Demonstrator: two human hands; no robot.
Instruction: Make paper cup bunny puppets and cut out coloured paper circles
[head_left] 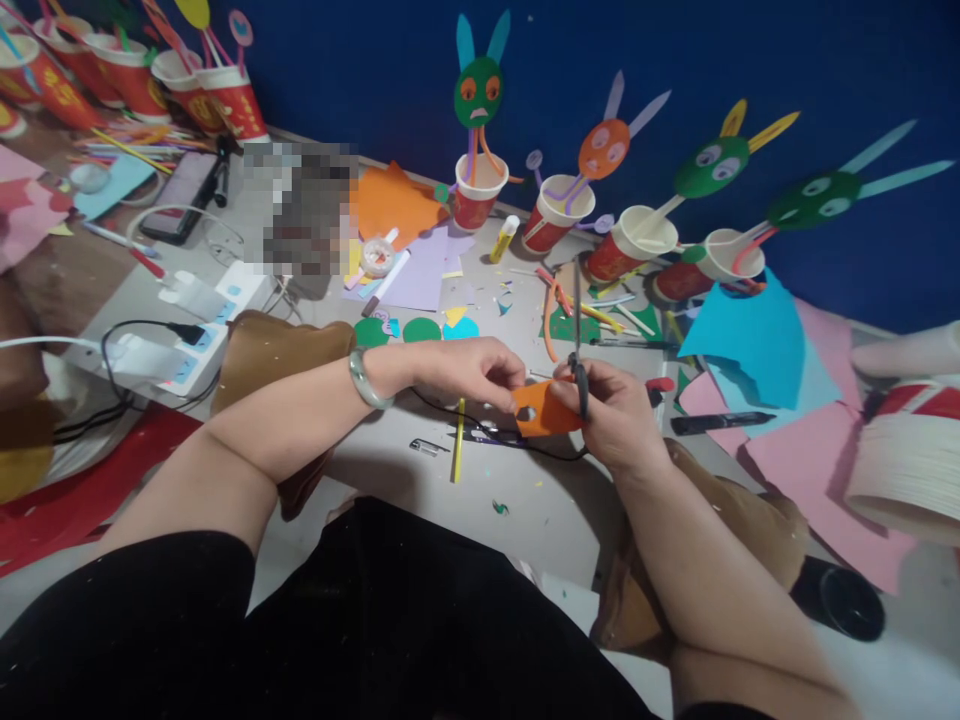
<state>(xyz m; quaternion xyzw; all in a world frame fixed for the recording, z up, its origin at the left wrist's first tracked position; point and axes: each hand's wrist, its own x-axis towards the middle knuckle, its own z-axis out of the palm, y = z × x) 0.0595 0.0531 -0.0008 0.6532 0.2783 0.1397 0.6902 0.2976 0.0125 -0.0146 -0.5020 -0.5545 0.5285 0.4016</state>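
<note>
My left hand (469,368) pinches the left edge of a small orange paper piece (541,412) that has a hole punched in it. My right hand (615,410) grips black scissors (578,345), whose blades point up and away, right at the paper's right side. Both hands hover over the grey table (525,500), close together. A green bangle (365,380) circles my left wrist.
Paper cups with rabbit-eared paper faces (480,185) line the blue wall. Coloured paper sheets (750,345), a glue stick (504,238), pens, a yellow strip (457,455), a black cable and scraps lie around. A power strip (202,320) sits at left, stacked cups (911,455) at right.
</note>
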